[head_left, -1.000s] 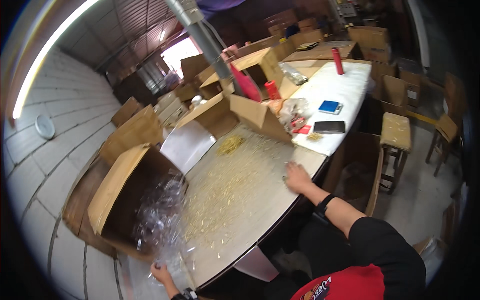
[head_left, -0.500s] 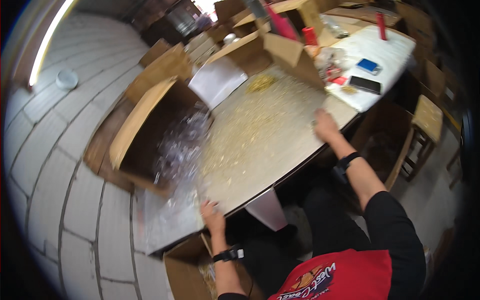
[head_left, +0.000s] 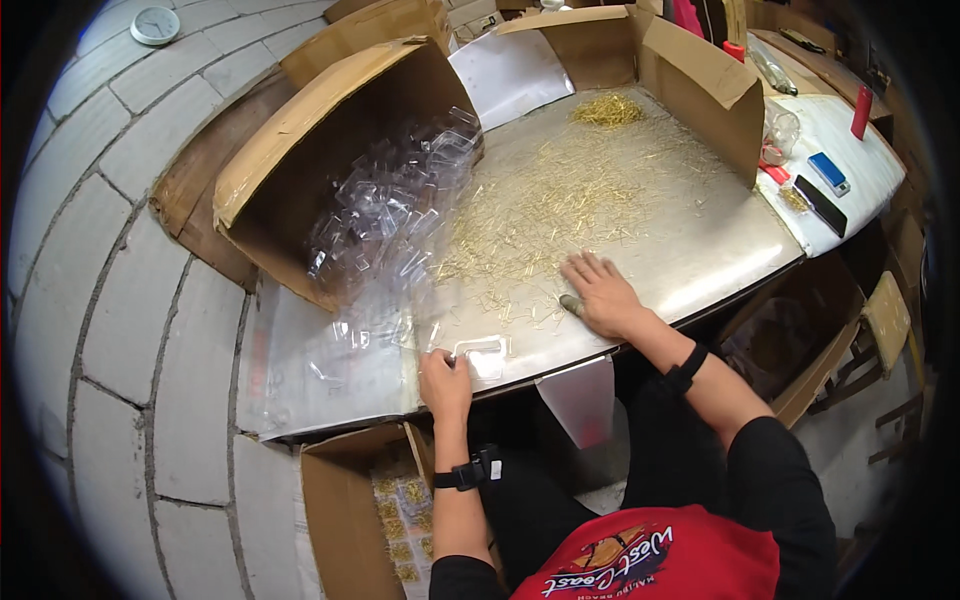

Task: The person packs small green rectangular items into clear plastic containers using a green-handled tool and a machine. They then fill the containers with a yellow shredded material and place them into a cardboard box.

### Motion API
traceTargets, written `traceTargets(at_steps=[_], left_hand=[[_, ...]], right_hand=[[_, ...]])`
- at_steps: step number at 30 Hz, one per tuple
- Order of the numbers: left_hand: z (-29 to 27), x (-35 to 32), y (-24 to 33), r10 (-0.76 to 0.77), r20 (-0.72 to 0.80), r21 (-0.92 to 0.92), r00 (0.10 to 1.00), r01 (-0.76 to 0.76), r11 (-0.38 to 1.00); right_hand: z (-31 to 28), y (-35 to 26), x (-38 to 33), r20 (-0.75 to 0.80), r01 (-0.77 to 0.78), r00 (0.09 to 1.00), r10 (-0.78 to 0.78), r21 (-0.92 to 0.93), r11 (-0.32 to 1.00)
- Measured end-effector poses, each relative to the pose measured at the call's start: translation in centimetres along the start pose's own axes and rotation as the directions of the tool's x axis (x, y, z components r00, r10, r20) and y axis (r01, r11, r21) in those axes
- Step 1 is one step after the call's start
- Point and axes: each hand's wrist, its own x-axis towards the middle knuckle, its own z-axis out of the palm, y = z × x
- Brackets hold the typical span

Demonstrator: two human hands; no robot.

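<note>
1. A grey block wall [head_left: 120,300] with a round white clock [head_left: 155,24] on it fills the far left of the view.
2. A large cardboard box [head_left: 300,130] lies tipped on its side at the table's left end, and a heap of clear plastic shells [head_left: 390,210] spills out of its mouth onto the table [head_left: 700,260].
3. An open box [head_left: 345,510] stands below the table edge, left of the person's knees, with packed gold items inside.
4. The left hand [head_left: 445,380] rests at the near edge of the table, fingers curled onto the left end of one clear plastic shell [head_left: 482,352]. The shell lies flat, its long axis running left to right, and stretches rightward from this hand. The left hand is the nearer one by far.
5. Thin gold pins [head_left: 540,210] are scattered over the shiny table, with a denser pile [head_left: 607,110] farther back.
6. The right hand [head_left: 600,295] lies palm down, fingers spread, flat on the pins to the right of the shell and apart from it; whether it grips anything underneath cannot be told.
7. Another open cardboard box [head_left: 690,70] stands at the back right.
8. A white table [head_left: 870,170] beyond carries a dark phone [head_left: 820,205], a blue object [head_left: 828,172] and a red cylinder [head_left: 862,112].
</note>
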Motion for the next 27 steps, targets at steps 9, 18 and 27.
traceTargets(at_steps=[9,18,27], left_hand=[[-0.2,-6.4,0.6,-0.221,0.321,-0.890,0.921,0.373,0.261],[3.9,-19.2,-5.9,-0.192,0.734,-0.676,0.651,0.726,-0.125],[11.3,-19.5,0.1,-0.103,0.817,-0.551,0.567,0.821,0.151]], right_hand=[[-0.1,-2.1,1.8,-0.058,0.008,0.998,-0.004,0.060,0.998],[-2.7,0.6,-0.5,-0.094,0.030,0.995,0.041,0.641,0.767],[3.8,-6.0,0.8,-0.215,0.253,0.949,-0.232,0.078,0.964]])
